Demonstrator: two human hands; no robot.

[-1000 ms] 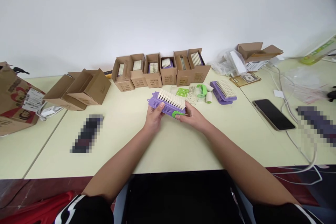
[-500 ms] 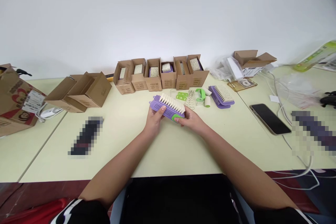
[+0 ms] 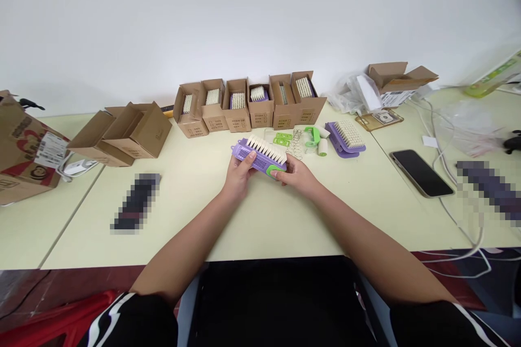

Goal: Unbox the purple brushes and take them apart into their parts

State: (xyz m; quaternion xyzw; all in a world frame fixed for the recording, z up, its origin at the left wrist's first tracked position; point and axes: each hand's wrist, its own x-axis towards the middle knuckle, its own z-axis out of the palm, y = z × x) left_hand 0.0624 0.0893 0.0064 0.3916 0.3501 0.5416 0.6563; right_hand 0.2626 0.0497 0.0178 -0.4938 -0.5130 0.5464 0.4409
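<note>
A purple scrubbing brush (image 3: 260,160) with cream bristles facing up and a green end piece is held above the table between both hands. My left hand (image 3: 240,171) grips its left end, thumb along the purple side. At the right end, my right hand (image 3: 297,174) has its thumb on the green part; the fingers behind are partly hidden. Just beyond the brush lie green plastic plates (image 3: 283,139), thin wire springs (image 3: 296,143), a green curved piece (image 3: 313,135) and pale cylinders (image 3: 323,146). Farther right, another purple brush piece (image 3: 345,138) rests bristles up.
Several open cartons (image 3: 238,119) holding bristled pieces line the wall. More open boxes (image 3: 138,133) stand at left, beside a large printed carton (image 3: 30,152). At right are a phone (image 3: 422,172), cables, clear plastic bags (image 3: 350,95) and another open box (image 3: 401,81).
The camera view has tilted slightly, so the tabletop appears higher. Both hands keep hold of the brush, and my right thumb has shifted slightly on the green part.
</note>
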